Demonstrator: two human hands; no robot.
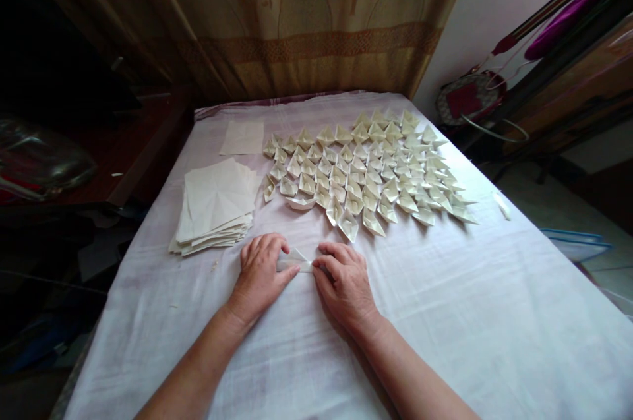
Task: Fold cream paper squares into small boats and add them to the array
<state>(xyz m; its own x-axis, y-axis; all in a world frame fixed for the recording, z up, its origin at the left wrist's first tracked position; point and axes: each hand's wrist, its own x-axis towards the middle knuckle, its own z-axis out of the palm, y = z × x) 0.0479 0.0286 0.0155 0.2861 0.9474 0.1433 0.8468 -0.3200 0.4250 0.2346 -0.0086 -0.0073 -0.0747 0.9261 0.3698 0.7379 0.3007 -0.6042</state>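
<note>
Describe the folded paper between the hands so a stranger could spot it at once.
On the table, look just nearer than the boats. Between the left hand and the right hand lies the folded paper. Unlike the boats, it sits apart from their group, with both hands touching it.

1. I'm standing in what is looking like a home.
2. A tree-patterned curtain (306, 11) is hanging along the far side.
3. A pale, bedsheet-like cloth (475, 301) is lying spread out.
4. A handbag (465, 100) is showing at the far right.
</note>
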